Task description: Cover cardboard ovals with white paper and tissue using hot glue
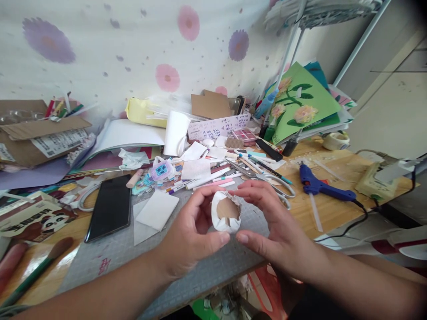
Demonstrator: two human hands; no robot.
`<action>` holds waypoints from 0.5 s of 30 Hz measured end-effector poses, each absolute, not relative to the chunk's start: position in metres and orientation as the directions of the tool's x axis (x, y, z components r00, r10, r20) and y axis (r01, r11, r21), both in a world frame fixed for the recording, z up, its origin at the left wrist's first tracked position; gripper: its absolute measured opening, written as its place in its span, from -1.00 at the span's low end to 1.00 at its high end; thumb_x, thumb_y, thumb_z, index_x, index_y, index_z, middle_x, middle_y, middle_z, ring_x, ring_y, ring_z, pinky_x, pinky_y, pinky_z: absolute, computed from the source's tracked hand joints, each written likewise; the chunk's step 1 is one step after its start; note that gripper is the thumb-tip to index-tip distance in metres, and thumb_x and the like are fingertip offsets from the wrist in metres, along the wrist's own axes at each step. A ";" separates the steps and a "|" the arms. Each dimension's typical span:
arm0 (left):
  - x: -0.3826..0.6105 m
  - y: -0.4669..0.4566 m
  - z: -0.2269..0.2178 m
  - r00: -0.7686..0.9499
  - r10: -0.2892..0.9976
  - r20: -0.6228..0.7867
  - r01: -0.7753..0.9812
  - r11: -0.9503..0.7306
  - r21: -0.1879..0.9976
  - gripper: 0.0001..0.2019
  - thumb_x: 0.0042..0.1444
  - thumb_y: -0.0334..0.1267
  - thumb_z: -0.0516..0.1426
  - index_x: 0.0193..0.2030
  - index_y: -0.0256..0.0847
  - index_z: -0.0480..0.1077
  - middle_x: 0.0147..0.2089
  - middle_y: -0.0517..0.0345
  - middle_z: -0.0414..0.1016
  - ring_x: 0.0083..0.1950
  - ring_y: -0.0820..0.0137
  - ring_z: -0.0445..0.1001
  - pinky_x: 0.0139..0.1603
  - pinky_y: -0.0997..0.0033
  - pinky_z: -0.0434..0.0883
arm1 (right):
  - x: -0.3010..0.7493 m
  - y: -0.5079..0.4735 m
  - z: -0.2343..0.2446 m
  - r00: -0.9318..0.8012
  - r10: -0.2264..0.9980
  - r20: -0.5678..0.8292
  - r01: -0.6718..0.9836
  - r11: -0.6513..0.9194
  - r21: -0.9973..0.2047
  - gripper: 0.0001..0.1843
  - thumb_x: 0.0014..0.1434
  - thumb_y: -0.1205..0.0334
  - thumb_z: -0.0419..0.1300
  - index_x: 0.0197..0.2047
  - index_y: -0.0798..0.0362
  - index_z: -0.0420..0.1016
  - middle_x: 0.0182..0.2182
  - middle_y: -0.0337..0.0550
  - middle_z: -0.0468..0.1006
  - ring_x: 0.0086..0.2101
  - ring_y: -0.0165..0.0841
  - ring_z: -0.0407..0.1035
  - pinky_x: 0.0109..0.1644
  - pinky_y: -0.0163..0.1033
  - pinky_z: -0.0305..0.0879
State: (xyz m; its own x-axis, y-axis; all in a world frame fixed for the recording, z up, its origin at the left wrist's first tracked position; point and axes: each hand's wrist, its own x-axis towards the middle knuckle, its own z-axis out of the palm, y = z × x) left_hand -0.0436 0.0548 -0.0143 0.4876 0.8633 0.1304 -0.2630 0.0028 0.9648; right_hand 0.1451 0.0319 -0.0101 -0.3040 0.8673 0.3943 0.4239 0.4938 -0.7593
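Note:
Above the front edge of the cutting mat, my left hand [196, 226] is closed around a small round piece of cardboard wrapped in white paper [228, 209]. Its brown cardboard face points up toward me, and the white paper is folded in creased over the rim. The left thumb presses the near lower side, with the fingers behind it. My right hand [271, 218] curves along the other side, fingers and thumb apart. Its fingertips are at the far rim; whether they press on it I cannot tell. Under both hands lies the grey cutting mat [207, 271].
Scissors [276, 180], markers and paper scraps [196, 169] crowd the area behind my hands. On the right lies a blue glue gun [322, 184] with its cord. A phone [110, 206] and white squares [158, 210] are at left. A cardboard box [43, 133] stands far left.

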 end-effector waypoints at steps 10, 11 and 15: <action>-0.044 0.055 -0.014 0.558 0.815 0.155 -0.157 -0.080 0.984 -0.48 -0.06 -0.50 0.22 0.02 0.00 0.24 -0.07 0.25 0.36 -0.10 0.47 0.36 -0.07 0.53 0.33 | 0.139 0.036 -0.010 -0.309 0.883 0.352 0.417 0.459 -0.785 -0.42 0.08 0.15 0.25 0.13 -0.12 0.13 0.09 -0.10 0.10 0.19 -0.22 -0.02 0.19 -0.10 0.13; -0.044 0.056 -0.014 0.563 0.812 0.152 -0.154 -0.078 0.985 -0.49 -0.06 -0.50 0.21 0.03 0.00 0.24 -0.08 0.25 0.36 -0.10 0.47 0.36 -0.07 0.53 0.33 | 0.140 0.036 -0.010 -0.312 0.885 0.346 0.409 0.454 -0.791 -0.42 0.08 0.15 0.26 0.13 -0.14 0.13 0.09 -0.11 0.10 0.19 -0.23 -0.01 0.20 -0.09 0.12; -0.046 0.055 -0.016 0.575 0.806 0.141 -0.145 -0.069 0.987 -0.47 -0.07 -0.46 0.21 0.05 0.00 0.22 -0.05 0.23 0.38 -0.06 0.43 0.38 -0.04 0.47 0.34 | 0.144 0.039 -0.011 -0.314 0.896 0.312 0.269 0.400 -0.876 -0.46 0.12 0.11 0.22 0.14 -0.24 0.14 0.12 -0.19 0.14 0.15 -0.23 0.08 0.21 -0.05 0.12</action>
